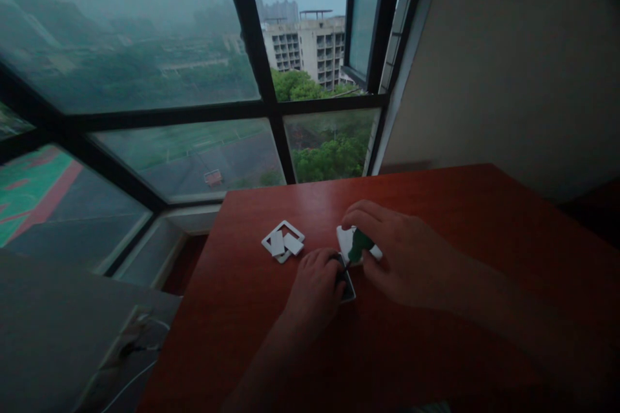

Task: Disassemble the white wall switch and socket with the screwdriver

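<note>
On the reddish-brown table [314, 348], my left hand [317, 281] is closed over a small dark box with a white rim [348, 292], its fingers curled onto the top. A thin dark strip shows near those fingertips, too small to name. Just beyond the box, my right hand [400, 251] curves its thumb and fingers around a white and green piece [361, 245]. Its far part is hidden behind the hand. Left of both hands lies a white square frame [268, 242] with two small white rectangular plates [293, 244] resting across it.
Large dark-framed windows [169, 113] stand behind the table's far edge, one pane swung outward. A plain wall [508, 64] is on the right. Below the table's left side, a white cable [128, 384] runs near a grey ledge [72, 322].
</note>
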